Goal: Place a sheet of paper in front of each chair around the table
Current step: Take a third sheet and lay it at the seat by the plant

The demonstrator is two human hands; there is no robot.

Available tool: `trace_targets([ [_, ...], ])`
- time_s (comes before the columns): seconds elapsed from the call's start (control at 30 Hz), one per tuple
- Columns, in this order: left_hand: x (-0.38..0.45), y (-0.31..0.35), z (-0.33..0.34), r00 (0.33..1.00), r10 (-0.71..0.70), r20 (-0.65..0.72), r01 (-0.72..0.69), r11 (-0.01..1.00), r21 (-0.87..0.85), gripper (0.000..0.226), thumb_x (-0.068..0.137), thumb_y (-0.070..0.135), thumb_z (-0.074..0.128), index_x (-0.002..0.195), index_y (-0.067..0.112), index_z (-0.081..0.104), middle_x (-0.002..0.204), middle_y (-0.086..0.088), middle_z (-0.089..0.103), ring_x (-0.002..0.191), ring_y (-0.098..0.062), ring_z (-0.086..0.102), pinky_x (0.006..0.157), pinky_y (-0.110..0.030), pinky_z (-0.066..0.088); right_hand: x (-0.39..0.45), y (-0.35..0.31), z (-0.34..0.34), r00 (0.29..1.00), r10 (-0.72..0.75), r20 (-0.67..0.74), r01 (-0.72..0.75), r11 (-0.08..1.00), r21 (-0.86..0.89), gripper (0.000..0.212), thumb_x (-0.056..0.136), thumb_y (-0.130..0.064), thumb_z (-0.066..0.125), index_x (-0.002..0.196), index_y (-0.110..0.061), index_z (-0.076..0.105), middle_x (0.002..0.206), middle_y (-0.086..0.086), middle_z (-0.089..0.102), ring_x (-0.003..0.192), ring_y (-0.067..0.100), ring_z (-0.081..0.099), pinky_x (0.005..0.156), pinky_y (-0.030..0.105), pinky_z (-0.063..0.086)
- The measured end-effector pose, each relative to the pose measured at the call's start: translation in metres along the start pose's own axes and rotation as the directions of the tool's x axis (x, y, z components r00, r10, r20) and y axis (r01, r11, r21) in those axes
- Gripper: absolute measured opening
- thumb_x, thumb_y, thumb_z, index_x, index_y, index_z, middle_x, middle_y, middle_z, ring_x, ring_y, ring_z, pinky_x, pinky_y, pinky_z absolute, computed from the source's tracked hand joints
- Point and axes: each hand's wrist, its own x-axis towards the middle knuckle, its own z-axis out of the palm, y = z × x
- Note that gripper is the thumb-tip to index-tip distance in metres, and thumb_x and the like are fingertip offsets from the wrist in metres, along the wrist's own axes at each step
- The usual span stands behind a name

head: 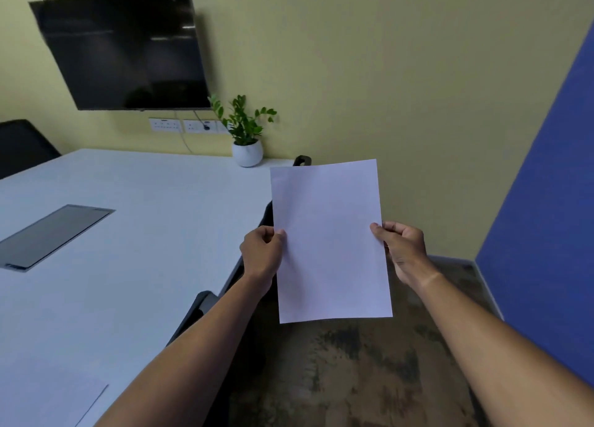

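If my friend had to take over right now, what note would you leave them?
Left hand: gripping the left edge of the plain white sheet of paper.
Right hand: gripping its right edge.
The sheet is held up in the air, beside the long white table, not yet laid down.
Done: one white sheet already lying on the table at the near corner.
Left: lay this sheet in front of the black chair tucked at the table's edge, then see to the other chairs.

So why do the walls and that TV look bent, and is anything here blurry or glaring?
Head view: the wide-angle lens bows the TV and the blue panel near the frame edges; lighting is soft and even, with faint ceiling-light reflections on the dark screen; the paper and table look sharp enough, slightly soft, without harsh glare.
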Motion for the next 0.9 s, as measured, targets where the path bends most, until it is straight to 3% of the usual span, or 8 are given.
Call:
trace_targets([
  [0.13,0.036,0.000,0.019,0.991,-0.039,-0.126,0.041,0.999,0.010,0.019,0.087,0.027,0.063,0.071,0.019,0.068,0.075,0.006,0.069,0.069,-0.009,0.063,0.057,-0.021,0.044,0.065,0.001,0.020,0.993,0.035,0.109,-0.032,0.999,-0.028,0.012,0.083,-0.010,0.077,0.087,-0.002,0.071,0.082,0.008,0.076,0.068,0.016,0.070,0.066,0.029,0.059],
  [0.27,0.064,0.003,0.026,0.970,-0.072,-0.234,0.073,0.997,-0.005,0.017,0.087,0.025,0.063,0.072,0.018,0.069,0.075,0.005,0.070,0.068,-0.008,0.063,0.058,-0.020,0.045,0.115,-0.004,0.050,0.974,0.073,0.214,-0.068,0.997,-0.031,0.008,0.083,-0.013,0.078,0.082,-0.008,0.071,0.078,0.005,0.076,0.063,0.014,0.069,0.057,0.026,0.055],
  [0.43,0.109,0.001,0.024,0.939,-0.094,-0.332,0.086,0.996,-0.037,0.016,0.085,0.023,0.063,0.073,0.016,0.070,0.075,0.005,0.070,0.065,-0.006,0.061,0.057,-0.019,0.044,0.170,0.003,0.100,0.949,0.095,0.299,-0.097,0.995,-0.009,0.009,0.080,-0.014,0.080,0.084,-0.008,0.073,0.082,0.008,0.078,0.069,0.017,0.073,0.061,0.028,0.057],
  [0.7,0.218,-0.014,0.006,0.902,-0.096,-0.422,0.072,0.995,-0.074,0.015,0.085,0.022,0.065,0.071,0.019,0.070,0.069,0.011,0.069,0.057,0.003,0.059,0.055,-0.014,0.043,0.249,0.013,0.196,0.915,0.066,0.398,-0.069,0.998,-0.006,0.006,0.083,-0.010,0.077,0.083,-0.006,0.073,0.074,0.003,0.077,0.064,0.014,0.073,0.057,0.023,0.057],
  [0.9,0.308,-0.019,-0.013,0.884,-0.128,-0.450,0.079,0.989,-0.127,0.015,0.085,0.022,0.066,0.071,0.017,0.070,0.073,0.006,0.070,0.066,-0.008,0.062,0.060,-0.021,0.049,0.311,0.015,0.276,0.899,0.082,0.430,-0.079,0.997,-0.025,0.007,0.083,-0.012,0.078,0.083,-0.010,0.071,0.074,0.000,0.077,0.067,0.012,0.073,0.058,0.023,0.057],
])
